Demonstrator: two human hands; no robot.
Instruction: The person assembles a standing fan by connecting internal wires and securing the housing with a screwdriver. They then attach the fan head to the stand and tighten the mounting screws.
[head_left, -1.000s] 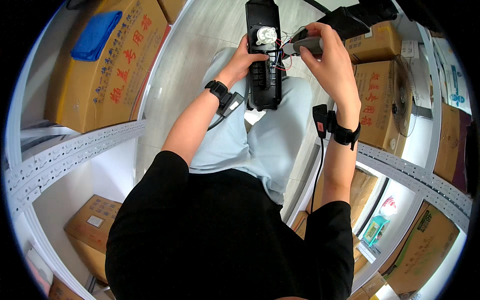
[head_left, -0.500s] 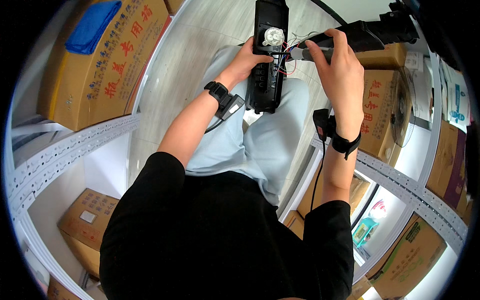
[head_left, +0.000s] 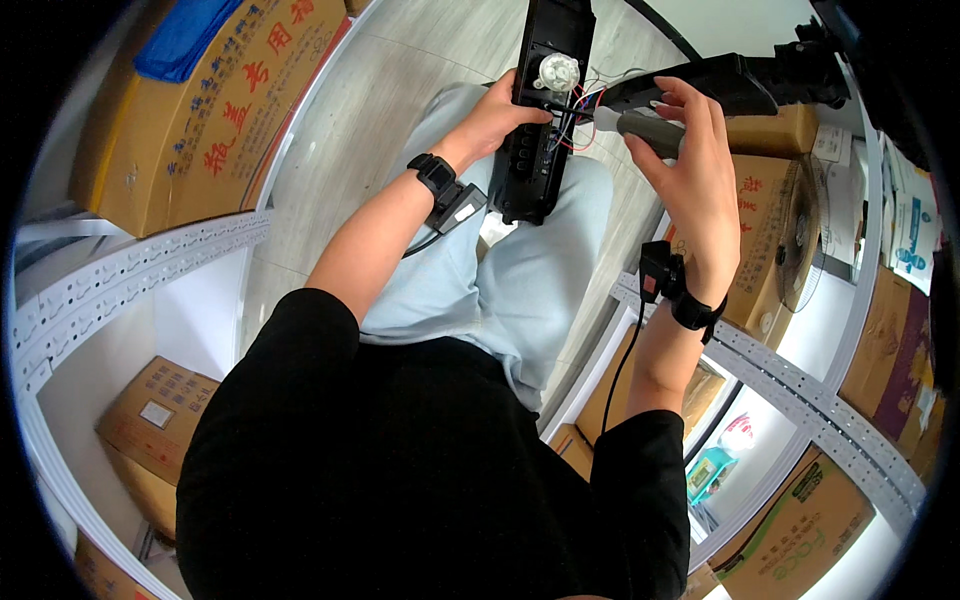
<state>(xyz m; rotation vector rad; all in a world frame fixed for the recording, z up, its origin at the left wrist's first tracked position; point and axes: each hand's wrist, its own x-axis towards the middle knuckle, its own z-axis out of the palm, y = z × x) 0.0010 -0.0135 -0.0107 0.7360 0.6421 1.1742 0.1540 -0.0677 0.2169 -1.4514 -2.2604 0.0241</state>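
I hold the long black plastic housing (head_left: 522,185) with my left hand (head_left: 495,118), in the upper middle of the frame. My thumb lies across its face and the other fingers go to its left edge, where I cannot see all of them. The housing stands lengthwise, a little tilted to the right, and its lower end is between my knees, over my light blue jeans (head_left: 425,290). A clear round part (head_left: 557,72) sits on its upper half, and thin red and white wires (head_left: 597,98) come out at its right side.

My right hand (head_left: 698,180) is curved, with the thumb and the fingers pinching the grey handle of a screwdriver (head_left: 648,130). Its dark shaft points to the left, over the housing and near my left thumb; whether the tip is touching a screw, I cannot tell. Behind this hand, in the upper right, a black jointed part (head_left: 725,85) extends toward the wires.

In the upper left of the frame, a blue cloth (head_left: 180,40) lies on a large cardboard box (head_left: 190,165).
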